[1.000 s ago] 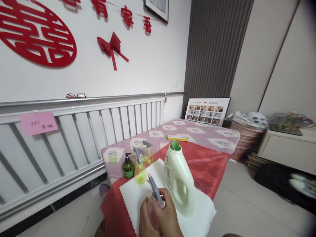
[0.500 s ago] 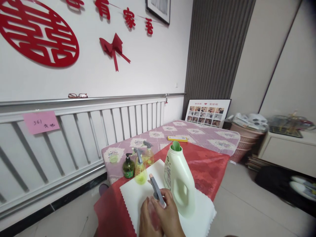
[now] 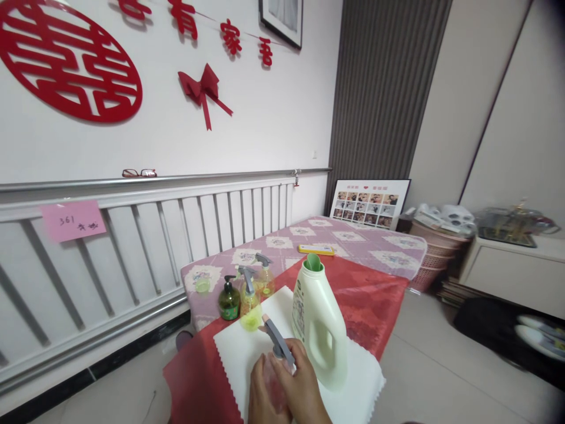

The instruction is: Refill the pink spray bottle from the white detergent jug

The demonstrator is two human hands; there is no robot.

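Observation:
Both my hands are at the bottom centre, wrapped around a small clear spray bottle (image 3: 274, 377). My left hand (image 3: 261, 396) grips its body from the left. My right hand (image 3: 302, 386) closes around its neck, just under the grey trigger head (image 3: 274, 335). The bottle is above a white cloth (image 3: 238, 353) spread on a red tablecloth (image 3: 375, 306). Right beside my right hand stands a large pale-green detergent jug (image 3: 318, 321) with its green spout uncovered.
Behind the cloth stand a dark green pump bottle (image 3: 229, 300), two yellow spray bottles (image 3: 249, 300) and a small green cap (image 3: 202, 285). A yellow flat object (image 3: 316, 249) lies farther back. A white railing (image 3: 132, 235) runs along the left; baskets (image 3: 435, 247) and a cabinet (image 3: 512, 268) stand on the right.
The grey trigger head has turned slightly in my hands, its nozzle now pointing a little more to the left. My view has shifted slightly; nothing on the table moved.

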